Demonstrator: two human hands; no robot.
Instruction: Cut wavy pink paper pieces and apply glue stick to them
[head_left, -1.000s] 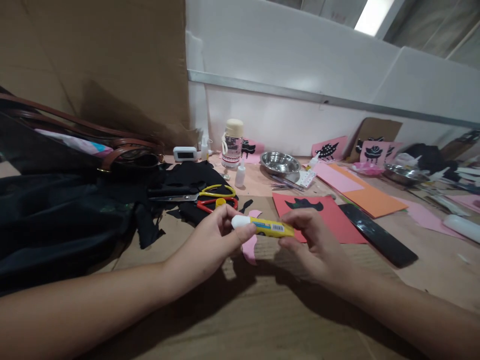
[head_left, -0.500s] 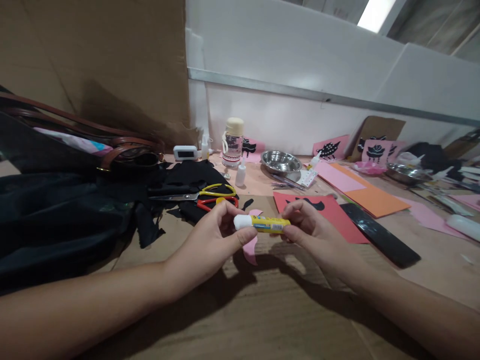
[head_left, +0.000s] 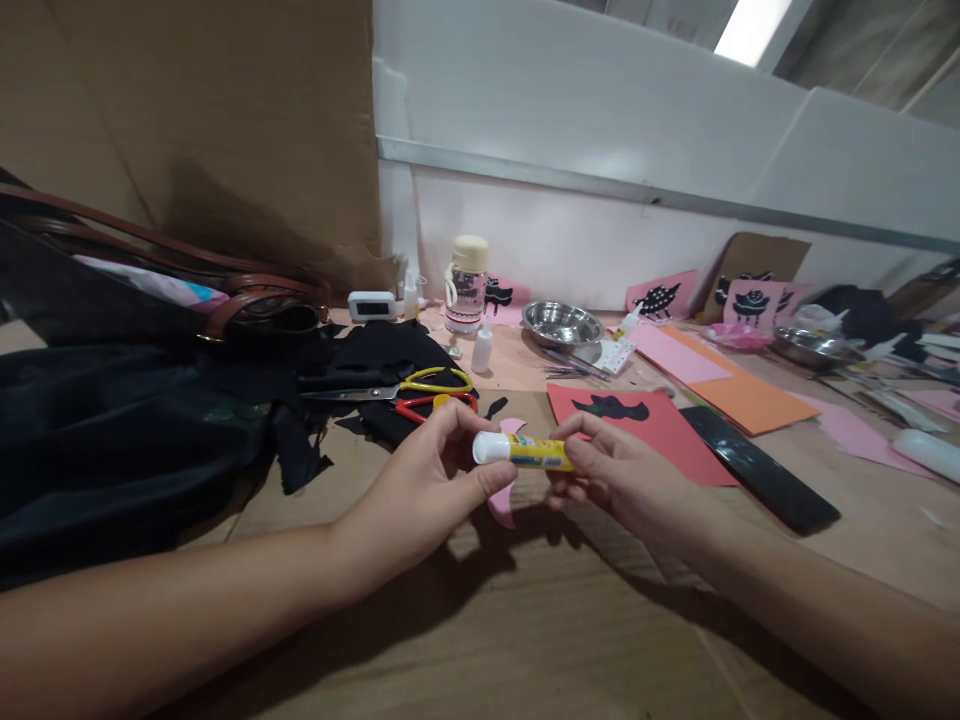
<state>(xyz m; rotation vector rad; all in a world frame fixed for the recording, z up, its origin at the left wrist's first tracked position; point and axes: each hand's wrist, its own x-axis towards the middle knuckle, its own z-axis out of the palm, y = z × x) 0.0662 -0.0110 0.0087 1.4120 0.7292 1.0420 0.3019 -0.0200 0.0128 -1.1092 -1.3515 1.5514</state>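
Note:
A yellow glue stick (head_left: 538, 453) with a white end lies level between my hands, above the cardboard-covered table. My left hand (head_left: 442, 465) pinches it near the white end with thumb and fingers. At the yellow end, my right hand (head_left: 611, 465) grips it, thumb and forefinger closed around the tip. Beneath the glue stick is a curved pink paper piece (head_left: 502, 508), partly hidden by it and my left thumb. Behind my right hand rests a red sheet (head_left: 675, 445) bearing a black cut-out shape (head_left: 611, 407).
Scissors (head_left: 397, 392) with yellow and red handles lie on black fabric scraps (head_left: 390, 350). A black bag (head_left: 112, 440) fills the left side. Farther back stand a bottle (head_left: 466, 290), a small white squeeze bottle (head_left: 482, 350) and a metal bowl (head_left: 562, 325). A dark strip (head_left: 761, 470) lies right.
My right hand has turned, its thumb now over the end of the glue stick and its lower fingers showing beneath. The glue stick has rotated and tilted slightly. My left hand has barely moved.

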